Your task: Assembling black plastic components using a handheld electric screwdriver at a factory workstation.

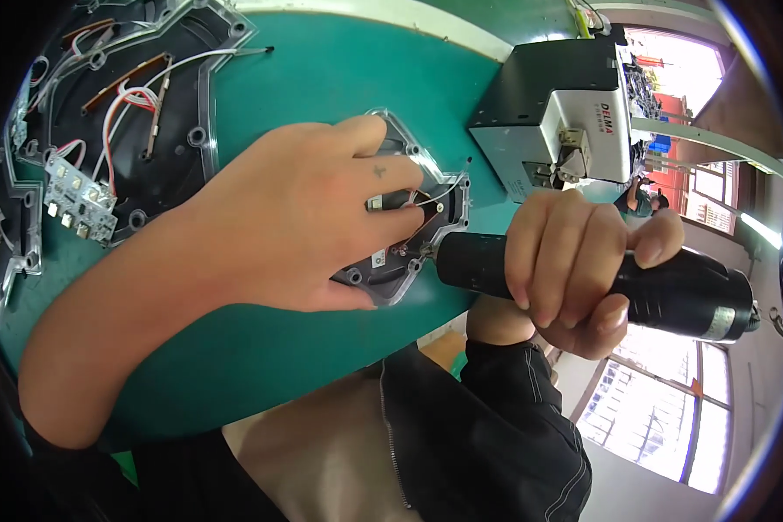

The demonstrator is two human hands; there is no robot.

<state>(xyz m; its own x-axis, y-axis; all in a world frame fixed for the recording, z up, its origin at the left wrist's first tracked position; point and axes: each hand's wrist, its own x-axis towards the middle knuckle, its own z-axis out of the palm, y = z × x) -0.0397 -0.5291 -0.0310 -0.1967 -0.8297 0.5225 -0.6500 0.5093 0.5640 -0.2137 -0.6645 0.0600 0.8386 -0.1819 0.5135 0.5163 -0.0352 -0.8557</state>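
My left hand [309,213] lies over a small angular housing [400,283] of black and clear plastic on the green bench, its fingers gripping the part. Inside the housing, thin wires and a small strip show between my fingers. My right hand [570,261] is wrapped round a black electric screwdriver [692,291]. The tool points left, its bit [424,250] at the housing's inner edge beside my left fingertips. The bit's very tip and any screw under it are too small to make out.
A black and silver box-shaped machine [544,130] stands beyond the right hand. At the left lie larger black housings [183,96] with wires and a white circuit board [83,200]. A pale rail [391,16] edges the green bench top [261,348]. Another person [648,198] is far off.
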